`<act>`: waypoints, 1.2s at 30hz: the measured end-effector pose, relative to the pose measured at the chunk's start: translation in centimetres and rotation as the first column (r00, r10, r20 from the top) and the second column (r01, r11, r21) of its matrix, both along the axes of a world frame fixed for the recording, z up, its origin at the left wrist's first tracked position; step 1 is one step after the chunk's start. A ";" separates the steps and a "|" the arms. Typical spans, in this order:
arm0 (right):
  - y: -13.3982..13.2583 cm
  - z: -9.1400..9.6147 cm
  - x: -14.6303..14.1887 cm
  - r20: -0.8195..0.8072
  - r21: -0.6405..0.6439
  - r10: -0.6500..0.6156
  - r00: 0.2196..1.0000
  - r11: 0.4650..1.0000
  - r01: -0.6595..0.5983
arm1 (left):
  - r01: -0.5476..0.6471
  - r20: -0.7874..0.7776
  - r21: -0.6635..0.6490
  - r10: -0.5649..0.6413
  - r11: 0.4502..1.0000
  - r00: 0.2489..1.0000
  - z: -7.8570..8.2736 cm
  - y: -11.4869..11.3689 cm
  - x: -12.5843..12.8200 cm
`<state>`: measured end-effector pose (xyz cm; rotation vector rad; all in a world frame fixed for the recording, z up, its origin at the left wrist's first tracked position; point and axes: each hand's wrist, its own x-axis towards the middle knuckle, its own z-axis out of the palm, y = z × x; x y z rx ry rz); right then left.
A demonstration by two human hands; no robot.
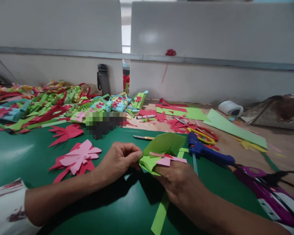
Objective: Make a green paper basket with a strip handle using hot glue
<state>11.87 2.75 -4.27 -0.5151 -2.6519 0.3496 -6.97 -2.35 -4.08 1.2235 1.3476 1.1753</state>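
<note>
A folded light-green paper piece [161,145] hovers just above the dark green mat [19,153], held between both hands. My left hand [121,161] pinches its left edge with thumb and fingers closed. My right hand [178,182] grips it from below on the right, and a small pink and red paper cut-out [168,160] lies on those fingers against the green paper. A blue glue gun [208,151] lies just right of the paper.
Pink and red paper flowers [75,158] lie at the left. A heap of coloured paper baskets and strips [51,104] fills the back left. Yellow-handled scissors [203,135], a grey bottle [103,80], a tape roll [230,108], a green strip [160,213] and a purple device [267,192] lie around.
</note>
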 end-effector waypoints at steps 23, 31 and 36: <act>-0.6 -0.2 -0.1 -0.034 0.096 -0.054 0.998 0.994 0.057 | 0.043 -0.382 0.416 0.131 0.908 0.915 -0.5 -0.8 -0.9; -0.3 -0.5 -0.1 -0.032 0.226 -0.102 0.994 0.968 0.107 | 0.311 -0.570 0.514 0.048 0.799 0.821 -1.0 -0.9 -1.5; -0.3 -0.6 0.1 0.009 0.214 -0.133 0.991 0.968 0.127 | 0.326 -0.566 0.534 0.043 0.780 0.823 -1.1 -1.0 -1.4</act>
